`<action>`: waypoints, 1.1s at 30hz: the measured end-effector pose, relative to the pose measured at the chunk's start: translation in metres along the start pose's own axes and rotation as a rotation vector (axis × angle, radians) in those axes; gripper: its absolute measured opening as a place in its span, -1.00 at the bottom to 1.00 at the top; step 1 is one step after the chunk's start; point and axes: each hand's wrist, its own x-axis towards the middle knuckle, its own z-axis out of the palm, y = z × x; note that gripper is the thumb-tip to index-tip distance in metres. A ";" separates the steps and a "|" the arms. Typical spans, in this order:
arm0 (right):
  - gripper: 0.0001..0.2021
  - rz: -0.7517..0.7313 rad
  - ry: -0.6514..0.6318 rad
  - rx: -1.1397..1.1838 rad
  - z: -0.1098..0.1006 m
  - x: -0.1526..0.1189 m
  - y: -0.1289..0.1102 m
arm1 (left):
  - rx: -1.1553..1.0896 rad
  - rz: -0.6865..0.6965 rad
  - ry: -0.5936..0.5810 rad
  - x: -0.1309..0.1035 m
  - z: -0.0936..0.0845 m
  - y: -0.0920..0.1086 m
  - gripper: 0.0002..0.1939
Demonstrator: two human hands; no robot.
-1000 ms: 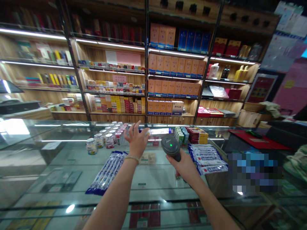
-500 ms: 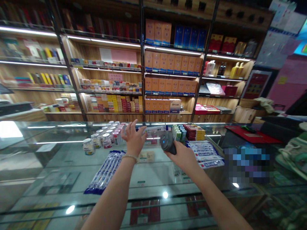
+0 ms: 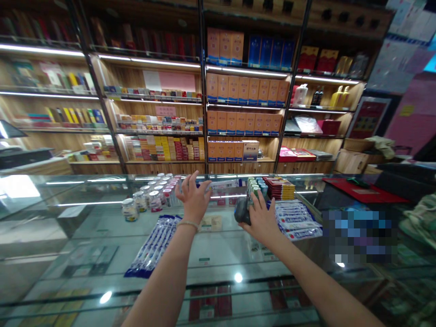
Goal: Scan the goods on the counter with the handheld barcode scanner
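My left hand is open above the glass counter, fingers spread. Just beyond its thumb lies a long blue-and-white packet; whether they touch is unclear. My right hand has its fingers stretched apart over a dark handheld scanner. The thumb is against the scanner, whose handle is mostly hidden. Under my left forearm lies a row of long blue-and-white packets. A similar pile of packets is right of my right hand. Behind its fingertips stand green-wrapped rolls.
Several small jars with white lids stand left of my left hand. Red-and-yellow packs are stacked at the back right, near a red mat. Beyond the counter are shelves of orange boxes.
My right hand has loosened from its grip on the scanner, and its fingers now spread out. The scanner sits lower and is turned. My left hand keeps nearly the same pose; the view shifts slightly.
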 end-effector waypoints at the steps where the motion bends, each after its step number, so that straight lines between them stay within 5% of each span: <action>1: -0.39 -0.007 -0.007 -0.007 0.001 -0.001 -0.001 | -0.003 -0.001 -0.004 0.000 -0.001 0.000 -0.74; 13: -0.22 0.029 -0.066 0.065 -0.007 -0.001 -0.003 | -0.025 -0.004 -0.015 0.001 -0.004 0.003 -0.75; 17: -0.38 0.132 0.116 0.090 -0.022 0.020 -0.002 | -0.040 -0.004 -0.031 0.001 -0.007 0.005 -0.74; 21: -0.47 0.086 0.302 0.096 -0.032 0.049 -0.012 | -0.057 -0.019 -0.054 0.002 -0.010 0.007 -0.74; 27: -0.56 0.029 0.359 0.097 -0.014 0.067 -0.026 | -0.024 0.001 -0.052 0.001 -0.009 0.006 -0.72; 33: -0.59 0.061 0.400 0.123 -0.002 0.063 -0.014 | -0.001 0.102 -0.051 0.000 -0.007 0.008 -0.73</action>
